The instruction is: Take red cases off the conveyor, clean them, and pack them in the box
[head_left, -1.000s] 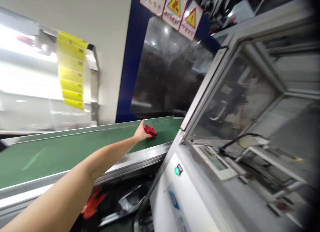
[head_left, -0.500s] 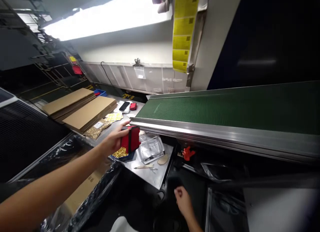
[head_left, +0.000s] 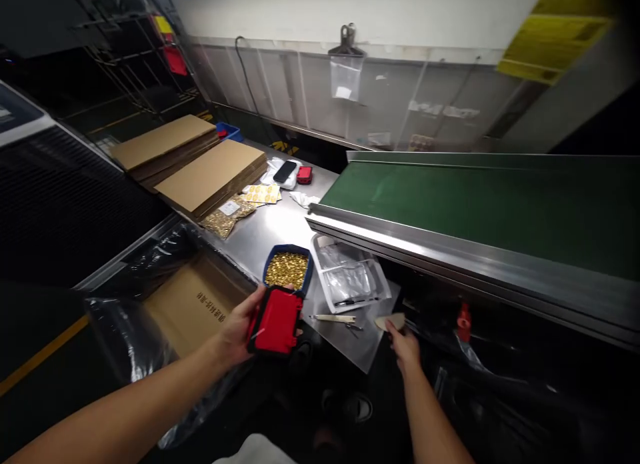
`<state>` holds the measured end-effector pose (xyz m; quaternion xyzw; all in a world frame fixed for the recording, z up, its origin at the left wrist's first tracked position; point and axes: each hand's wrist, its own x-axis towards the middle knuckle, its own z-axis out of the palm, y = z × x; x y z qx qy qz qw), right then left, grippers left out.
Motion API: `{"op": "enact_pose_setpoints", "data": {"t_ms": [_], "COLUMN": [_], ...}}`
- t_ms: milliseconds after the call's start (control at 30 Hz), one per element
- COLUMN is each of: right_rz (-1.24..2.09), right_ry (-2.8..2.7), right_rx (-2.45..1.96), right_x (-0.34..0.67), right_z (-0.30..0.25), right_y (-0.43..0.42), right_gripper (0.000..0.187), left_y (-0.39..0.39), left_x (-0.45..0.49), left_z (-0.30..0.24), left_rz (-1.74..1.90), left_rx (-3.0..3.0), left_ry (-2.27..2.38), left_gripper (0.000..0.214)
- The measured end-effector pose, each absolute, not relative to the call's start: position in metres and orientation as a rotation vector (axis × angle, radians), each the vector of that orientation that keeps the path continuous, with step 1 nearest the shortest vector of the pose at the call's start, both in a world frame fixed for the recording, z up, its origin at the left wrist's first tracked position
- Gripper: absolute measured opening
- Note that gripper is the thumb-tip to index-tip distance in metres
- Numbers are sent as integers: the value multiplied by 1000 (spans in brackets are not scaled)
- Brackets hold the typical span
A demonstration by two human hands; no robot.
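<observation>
My left hand (head_left: pixel 235 332) is closed around a red case with a black rim (head_left: pixel 276 321), held level just in front of the steel table's near edge (head_left: pixel 260 234). Right behind the case stands a blue tray of small gold parts (head_left: pixel 286 269). My right hand (head_left: pixel 403 345) is lower right, its fingertips at a small tan piece (head_left: pixel 393 319) on the table's corner. Whether it grips that piece does not show.
A clear tray with plastic bags (head_left: pixel 350 277) and a thin tool (head_left: pixel 333 318) lie beside the blue tray. A green conveyor belt (head_left: pixel 475 204) runs to the right. Flat cardboard stacks (head_left: pixel 210 174), a phone (head_left: pixel 285 171) and another red case (head_left: pixel 304 175) lie farther back. A plastic-lined carton (head_left: pixel 195 304) stands left.
My left hand took the red case off the conveyor and brought it left and down to the table's near edge. My view swung left. My right hand rose to the tan piece.
</observation>
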<state>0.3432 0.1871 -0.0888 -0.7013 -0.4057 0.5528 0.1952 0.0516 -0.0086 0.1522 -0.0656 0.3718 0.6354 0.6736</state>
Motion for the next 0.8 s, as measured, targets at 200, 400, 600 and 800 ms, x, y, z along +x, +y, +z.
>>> {"op": "enact_pose_setpoints", "data": {"t_ms": [200,400,600,800], "right_rz": [1688,1683,1413,1212], "right_ry": [-937,-1524,-2052,-2176], "right_rx": [-1827,-1263,-710,-557], "right_x": [323,247,217,201], "right_z": [5,153,210,221], "right_y": [112,46,43,26], "right_gripper": [81,41,10,8], "left_y": [-8,-13,-29,-51], "left_x": [37,38,34,24], "left_z": [150,165,189,201], "left_rz": [1417,1314,1184,1175], "left_rx": [-164,-162,-146,-204], "left_ry": [762,659,485,492], "left_gripper": [60,58,64,65]}}
